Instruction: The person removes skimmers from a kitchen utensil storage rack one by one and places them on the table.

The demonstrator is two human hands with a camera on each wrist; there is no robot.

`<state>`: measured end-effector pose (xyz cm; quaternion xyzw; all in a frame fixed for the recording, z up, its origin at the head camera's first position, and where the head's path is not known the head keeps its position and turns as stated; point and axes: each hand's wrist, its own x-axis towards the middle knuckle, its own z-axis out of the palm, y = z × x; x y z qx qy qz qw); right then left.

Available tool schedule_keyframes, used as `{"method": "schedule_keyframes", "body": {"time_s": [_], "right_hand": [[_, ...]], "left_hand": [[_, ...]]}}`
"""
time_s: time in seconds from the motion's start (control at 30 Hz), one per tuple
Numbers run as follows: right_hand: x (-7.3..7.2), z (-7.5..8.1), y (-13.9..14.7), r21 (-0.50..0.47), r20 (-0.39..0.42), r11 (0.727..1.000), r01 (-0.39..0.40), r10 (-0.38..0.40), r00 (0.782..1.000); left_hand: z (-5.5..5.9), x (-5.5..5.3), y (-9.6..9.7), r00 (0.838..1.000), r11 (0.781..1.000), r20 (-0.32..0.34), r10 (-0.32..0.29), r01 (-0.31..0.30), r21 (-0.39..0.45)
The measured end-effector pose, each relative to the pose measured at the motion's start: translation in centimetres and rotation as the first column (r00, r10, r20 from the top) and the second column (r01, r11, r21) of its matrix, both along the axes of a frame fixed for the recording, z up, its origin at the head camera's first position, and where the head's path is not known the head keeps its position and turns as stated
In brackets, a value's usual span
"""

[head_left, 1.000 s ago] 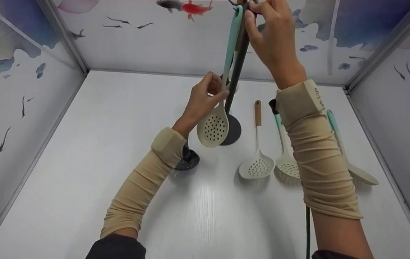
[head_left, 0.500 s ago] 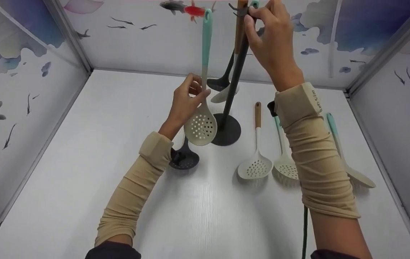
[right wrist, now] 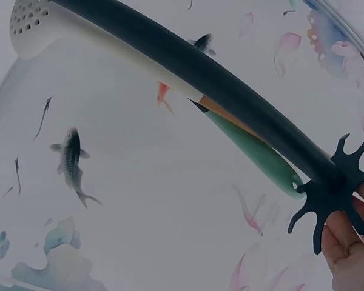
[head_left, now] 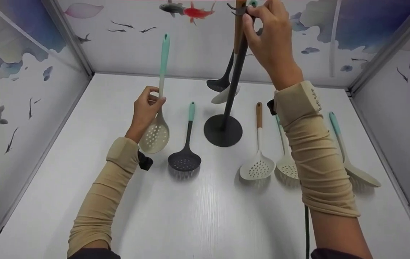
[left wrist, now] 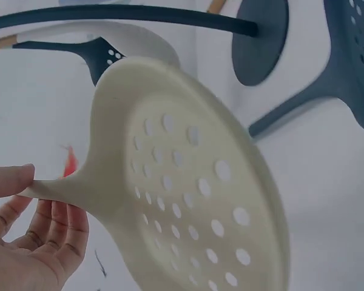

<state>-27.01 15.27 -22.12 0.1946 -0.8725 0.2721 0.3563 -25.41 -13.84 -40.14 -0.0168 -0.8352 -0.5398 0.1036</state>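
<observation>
One cream perf'd spoon (left wrist: 183, 179) w/ mint hdl (head_left: 165, 54), pinched in L grip (head_left: 145, 111); R grip (head_left: 273, 39) pinches rack (head_left: 235, 76)

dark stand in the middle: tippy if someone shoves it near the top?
The stand likely tips when shoved high: its tall, thin pole tops a flat, round base. The hanging utensils would probably swing, dangling from hooks by their handles.

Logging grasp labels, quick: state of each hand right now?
Left hand: closed, holding the cream slotted spoon by its stem.
Right hand: closed, gripping the dark stand at its top.
</observation>
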Motion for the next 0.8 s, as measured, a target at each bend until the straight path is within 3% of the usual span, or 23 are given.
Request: {"method": "schedule_keyframes", "body": {"time_s": [0.17,0.33,0.57,0.8], "right_hand": [[0.0,0.0,0.1,0.001,-0.006,1.0,-0.017,0.017,1.0],[0.0,0.1,0.2,-0.01,-0.014,1.0,-0.027,0.027,1.0],[-0.1,-0.1,0.4,-0.009,-0.016,0.999,-0.032,0.032,0.999],[-0.4,0.0,0.4,0.014,-0.063,0.999,-0.053,0.054,0.997]], "left_hand": [[-2.2,-0.2,-1.4,0.992,0.999,0.122,0.022,-0.017,-0.039],[-4.3,-0.4,-2.1,0.974,0.995,0.224,0.039,-0.018,-0.097],[-6.7,-0.2,-2.6,0.924,0.983,0.383,0.004,0.066,-0.169],[-7.5,-0.7,-3.0,0.873,0.982,0.487,-0.018,0.106,-0.154]]}}
